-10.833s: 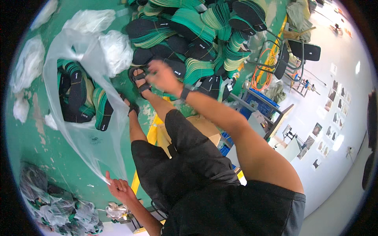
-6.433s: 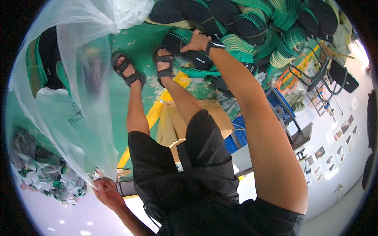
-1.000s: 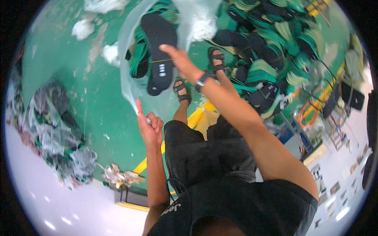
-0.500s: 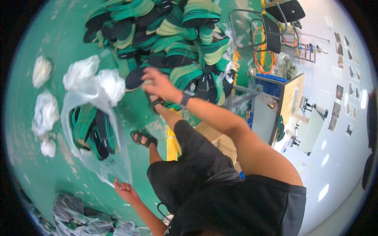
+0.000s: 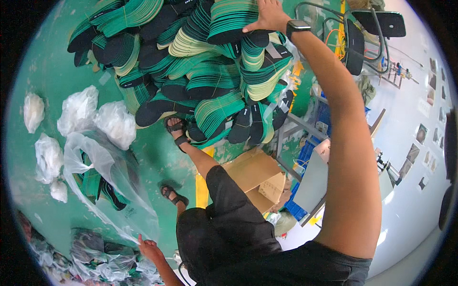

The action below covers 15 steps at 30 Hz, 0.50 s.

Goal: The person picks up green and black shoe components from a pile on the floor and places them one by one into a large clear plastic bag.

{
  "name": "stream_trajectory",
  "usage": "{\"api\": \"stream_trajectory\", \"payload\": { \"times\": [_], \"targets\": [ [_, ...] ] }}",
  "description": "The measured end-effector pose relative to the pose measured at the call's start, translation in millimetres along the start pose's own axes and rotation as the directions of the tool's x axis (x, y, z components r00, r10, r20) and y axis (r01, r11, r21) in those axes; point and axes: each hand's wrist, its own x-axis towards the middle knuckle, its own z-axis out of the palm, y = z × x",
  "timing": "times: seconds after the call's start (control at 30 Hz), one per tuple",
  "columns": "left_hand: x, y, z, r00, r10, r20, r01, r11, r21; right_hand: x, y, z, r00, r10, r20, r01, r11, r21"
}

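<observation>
My left hand (image 5: 151, 250) pinches the rim of a clear plastic bag (image 5: 136, 209), stretched low on the left. Green and black shoe insoles (image 5: 93, 183) show inside the bag, partly veiled by its film. At the top, my right hand (image 5: 269, 18), with a watch on its wrist, lies with fingers spread against the right end of a bundle of insoles (image 5: 231, 21). Its thumb rests near the black face, and some fingertips are cut off by the frame edge. Below that bundle spreads a large heap of insole stacks (image 5: 212, 78), green, black and cream.
Crumpled white plastic bags (image 5: 78, 112) lie on the green floor at left. Filled bags (image 5: 102, 252) stand at lower left. An open cardboard box (image 5: 253, 171) sits right of my legs. Beyond are a black chair (image 5: 355, 45), a blue crate (image 5: 298, 209) and a metal-framed table.
My right hand has moved up and right, from the heap's near left edge to the bundle at the top. My left hand still holds the bag, whose mouth has sagged narrower. The view has shifted.
</observation>
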Motion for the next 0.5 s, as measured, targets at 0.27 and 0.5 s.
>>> {"api": "stream_trajectory", "payload": {
  "times": [0.27,0.5],
  "targets": [
    [3,5,-3,0.994,-0.029,0.104,0.022,0.997,0.071,-51,-13,11,0.96,-0.27,-0.069,0.26,0.956,-0.134],
    [7,-3,-18,0.976,-0.069,0.207,0.092,0.99,-0.102,-45,-41,18,0.978,-0.197,-0.071,0.185,0.971,-0.153]
  ]
}}
